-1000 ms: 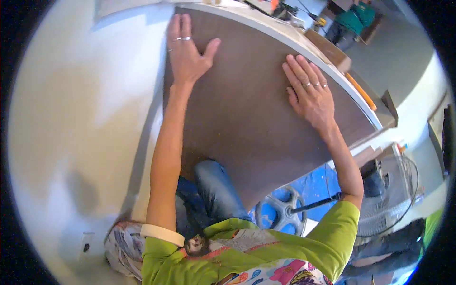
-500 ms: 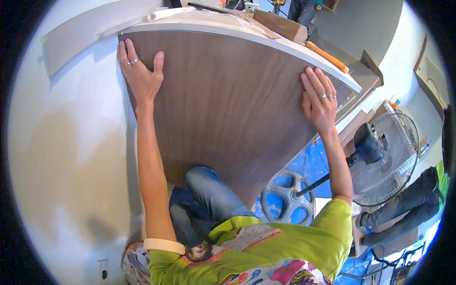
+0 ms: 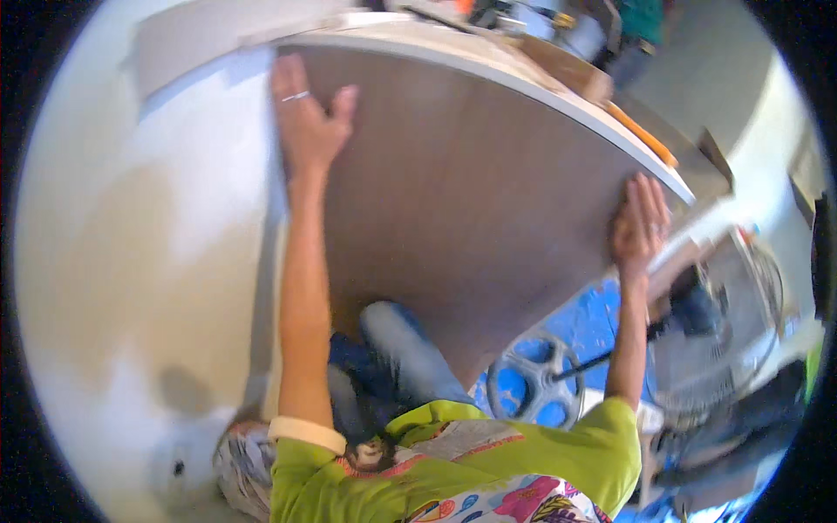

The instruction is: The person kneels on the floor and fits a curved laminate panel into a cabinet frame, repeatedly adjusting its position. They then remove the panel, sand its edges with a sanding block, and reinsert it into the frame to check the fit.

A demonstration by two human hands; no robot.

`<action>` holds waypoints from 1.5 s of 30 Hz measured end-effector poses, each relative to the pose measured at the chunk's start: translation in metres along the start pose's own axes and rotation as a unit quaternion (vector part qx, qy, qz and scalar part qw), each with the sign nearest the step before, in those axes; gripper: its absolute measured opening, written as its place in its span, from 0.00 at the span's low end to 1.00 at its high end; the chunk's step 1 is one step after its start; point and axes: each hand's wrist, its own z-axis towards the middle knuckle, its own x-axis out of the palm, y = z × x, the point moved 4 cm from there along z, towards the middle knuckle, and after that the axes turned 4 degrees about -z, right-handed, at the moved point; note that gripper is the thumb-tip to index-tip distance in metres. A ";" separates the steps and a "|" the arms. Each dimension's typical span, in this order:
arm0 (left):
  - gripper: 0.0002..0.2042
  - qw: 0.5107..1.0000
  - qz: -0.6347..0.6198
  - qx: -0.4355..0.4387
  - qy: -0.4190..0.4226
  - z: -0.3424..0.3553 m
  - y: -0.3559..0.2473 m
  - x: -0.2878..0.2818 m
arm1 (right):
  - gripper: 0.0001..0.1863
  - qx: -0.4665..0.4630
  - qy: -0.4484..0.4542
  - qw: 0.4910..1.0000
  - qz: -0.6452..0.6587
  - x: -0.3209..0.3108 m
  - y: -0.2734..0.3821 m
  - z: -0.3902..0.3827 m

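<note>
Grip [image 3: 307,131] flat on woodgrain panel [image 3: 462,192]

A large, flat, matte brown panel with faint vertical wood grain [image 3: 453,192] stands upright, its top edge running along the underside of a white-edged surface [image 3: 488,71], its left edge beside a white wall [image 3: 200,244].

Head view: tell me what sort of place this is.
Probably a room being fitted out: blue floor sheeting, a wood-grain panel under a white-edged top, and an orange bar lying on that top.
</note>
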 end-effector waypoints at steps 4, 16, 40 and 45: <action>0.47 0.999 -0.011 -0.016 -0.026 -0.004 -0.006 0.003 | 0.18 -0.012 -0.013 1.000 0.001 -0.001 -0.003 -0.007; 0.47 0.997 0.013 -0.058 -0.046 0.001 -0.015 -0.009 | 0.18 -0.041 -0.033 0.998 -0.030 0.008 -0.003 -0.008; 0.47 0.972 -0.074 -0.197 -0.105 0.028 -0.038 0.004 | 0.25 0.023 0.074 0.996 -0.039 -0.001 0.020 -0.001; 0.46 0.964 -0.099 -0.226 -0.095 0.027 -0.043 0.004 | 0.34 0.080 0.092 0.992 -0.036 -0.005 0.064 0.018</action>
